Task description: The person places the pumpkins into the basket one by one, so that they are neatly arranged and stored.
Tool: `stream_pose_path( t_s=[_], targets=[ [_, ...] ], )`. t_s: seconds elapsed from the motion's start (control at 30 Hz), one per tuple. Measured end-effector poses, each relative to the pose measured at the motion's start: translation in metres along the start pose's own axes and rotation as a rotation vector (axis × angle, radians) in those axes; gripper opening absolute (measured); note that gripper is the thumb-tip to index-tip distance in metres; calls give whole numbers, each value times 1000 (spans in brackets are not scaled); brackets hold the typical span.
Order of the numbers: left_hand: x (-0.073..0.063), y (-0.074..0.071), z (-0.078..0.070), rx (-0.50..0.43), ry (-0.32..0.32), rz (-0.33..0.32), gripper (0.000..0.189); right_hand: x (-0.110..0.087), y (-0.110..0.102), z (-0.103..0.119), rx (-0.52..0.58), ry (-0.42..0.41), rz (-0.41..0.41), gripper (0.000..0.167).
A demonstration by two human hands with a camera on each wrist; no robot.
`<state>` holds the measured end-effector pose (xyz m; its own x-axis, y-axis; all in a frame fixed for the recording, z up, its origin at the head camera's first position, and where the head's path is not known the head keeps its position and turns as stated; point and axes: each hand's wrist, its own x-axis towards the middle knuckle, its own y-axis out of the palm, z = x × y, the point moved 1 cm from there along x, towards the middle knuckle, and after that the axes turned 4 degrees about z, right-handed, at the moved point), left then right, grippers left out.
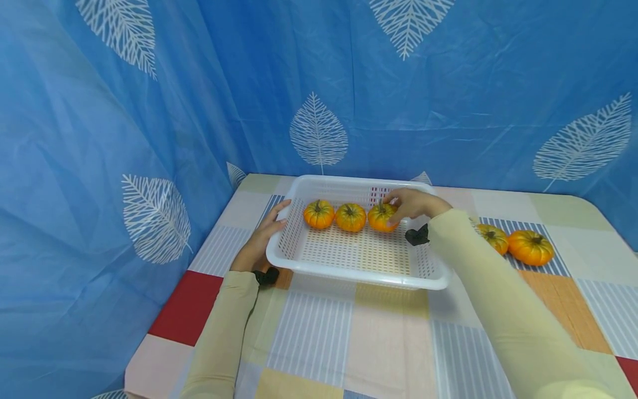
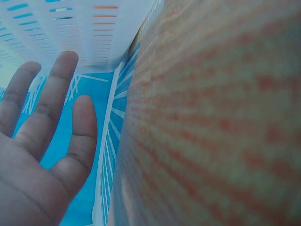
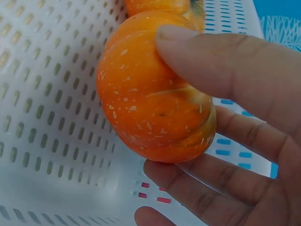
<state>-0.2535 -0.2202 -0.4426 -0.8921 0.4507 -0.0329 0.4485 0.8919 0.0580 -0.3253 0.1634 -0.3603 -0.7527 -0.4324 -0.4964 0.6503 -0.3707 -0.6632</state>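
A white perforated plastic basket stands on the table with three small orange pumpkins in a row inside. My right hand grips the rightmost pumpkin, thumb on one side and fingers around the other; the right wrist view shows this pumpkin up close. To its left sit the middle pumpkin and the left pumpkin. At the basket's left end is my left hand, its fingers extended beside the wall. In the left wrist view those fingers look straight, near the basket wall.
Two more pumpkins lie on the table right of the basket: one partly behind my right sleeve, the other pumpkin beside it. A patchwork tablecloth covers the table. Blue leaf-print curtains hang behind and to the left.
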Motion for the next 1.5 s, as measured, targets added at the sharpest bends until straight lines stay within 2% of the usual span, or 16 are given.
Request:
stream_pose_path(
  t_s=[0.33,0.6,0.83,1.13,1.4,1.5],
  targets=[
    [-1,1,0,13,-6,4,68,5,7,-1,-69,-17,-24,71],
    [-1,1,1,15,-7,-5,67,6,7,-2,-62,8,-32,75],
    [-2,3,-1,17,-9,0,68,2,6,-3,-39,9,-36,70],
    [-2,4,-3,25,-8,-6,68,-12,3,-3,-46,-79,-84,63],
    [-4,5,-5,27,-21,-12,69,-32,1,-5,57,-176,-93,64],
    [-3,3,-4,34,-2,1,69,-40,0,-8,96,-218,-94,64]
  ],
)
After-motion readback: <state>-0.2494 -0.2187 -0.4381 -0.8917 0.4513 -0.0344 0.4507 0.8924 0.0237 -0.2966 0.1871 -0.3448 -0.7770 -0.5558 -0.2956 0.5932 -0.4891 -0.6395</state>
